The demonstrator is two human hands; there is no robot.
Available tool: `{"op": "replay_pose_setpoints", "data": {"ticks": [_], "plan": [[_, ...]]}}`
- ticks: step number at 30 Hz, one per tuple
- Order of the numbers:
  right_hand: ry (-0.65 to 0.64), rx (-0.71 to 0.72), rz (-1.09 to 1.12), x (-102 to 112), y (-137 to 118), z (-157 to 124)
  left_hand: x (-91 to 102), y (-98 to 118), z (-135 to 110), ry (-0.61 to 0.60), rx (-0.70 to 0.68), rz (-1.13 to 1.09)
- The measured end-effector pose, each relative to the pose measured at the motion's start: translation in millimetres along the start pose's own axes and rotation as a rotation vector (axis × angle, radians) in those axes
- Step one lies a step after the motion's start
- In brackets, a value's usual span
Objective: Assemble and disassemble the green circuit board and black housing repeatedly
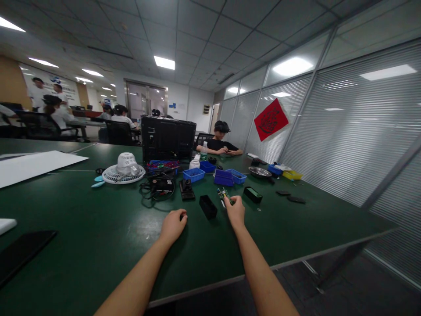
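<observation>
while the left hand (173,226) rests curled shut on the table (98,237), i cannot tell from here whether anything small sits inside it. the right hand (235,213) is pinched closed on a small green board (223,193), which pokes out past the fingertips, just above the green top. a black box (208,206) stands between the two hands, nearer the right one and touching neither.

a second box (252,194) lies just right of the board. blue bins (194,174), a tangle of cables (158,186) and a white fan (123,172) sit farther back. a co-worker (219,142) is seated at the far end, hands well apart from all this.

to my eye the board is a fiddly thing. it wants holding by its edges rather than its face, with the right wrist propped on the table so it doesn't wobble. the left hand is close enough to steady the box, and i'd keep it low and flat for that. the cables are near, so any sweep of the forearm should stay short.
</observation>
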State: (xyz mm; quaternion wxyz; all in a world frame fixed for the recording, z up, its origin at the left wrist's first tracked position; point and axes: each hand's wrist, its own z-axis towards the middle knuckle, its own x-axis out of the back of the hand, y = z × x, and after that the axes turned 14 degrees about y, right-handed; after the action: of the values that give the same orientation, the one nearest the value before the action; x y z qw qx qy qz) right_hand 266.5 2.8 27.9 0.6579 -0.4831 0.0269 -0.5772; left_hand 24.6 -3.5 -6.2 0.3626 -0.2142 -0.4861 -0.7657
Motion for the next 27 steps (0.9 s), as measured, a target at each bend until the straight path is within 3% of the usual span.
{"op": "replay_pose_setpoints", "data": {"ticks": [3,10,27], "plan": [[-0.013,0.100,0.032,-3,-19,-5,-0.6,1,1,-0.001,0.011,0.006],[-0.118,0.360,-0.261,-9,-61,-22,-2.5,-1,2,0.016,-0.018,0.002],[-0.122,0.383,-0.386,-12,-54,-30,1.1,3,1,-0.006,-0.007,0.007]]}}
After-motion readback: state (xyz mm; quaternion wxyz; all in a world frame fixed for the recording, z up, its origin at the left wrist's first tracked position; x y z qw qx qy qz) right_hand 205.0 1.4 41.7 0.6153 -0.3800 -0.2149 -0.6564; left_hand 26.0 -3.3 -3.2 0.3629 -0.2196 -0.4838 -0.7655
